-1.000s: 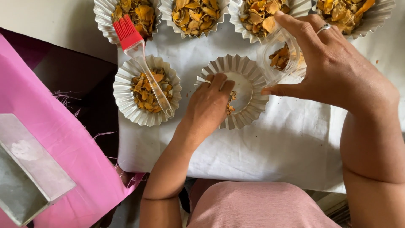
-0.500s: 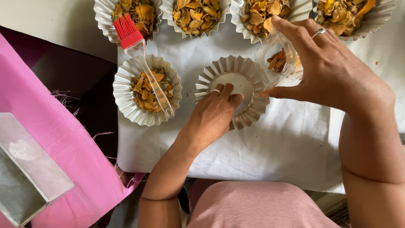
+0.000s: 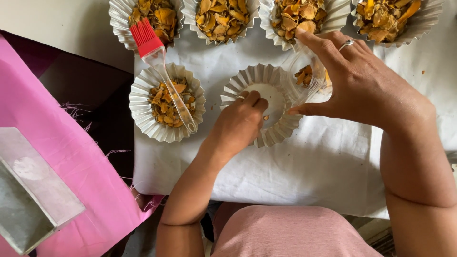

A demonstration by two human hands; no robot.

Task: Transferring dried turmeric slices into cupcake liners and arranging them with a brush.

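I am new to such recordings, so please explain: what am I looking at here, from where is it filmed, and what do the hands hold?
There is no machine. A person wears a camera on the head, so the single view looks down at their own two hands. The left hand reaches into a nearly empty paper cup, fingers bunched inside; what they pinch cannot be seen. The right hand holds a clear container with a few dried orange-yellow pieces, tilted beside that cup. More paper cups, filled with such pieces, stand on a white cloth. A red brush with a clear handle lies across one filled cup. To the left lies a pink cloth.
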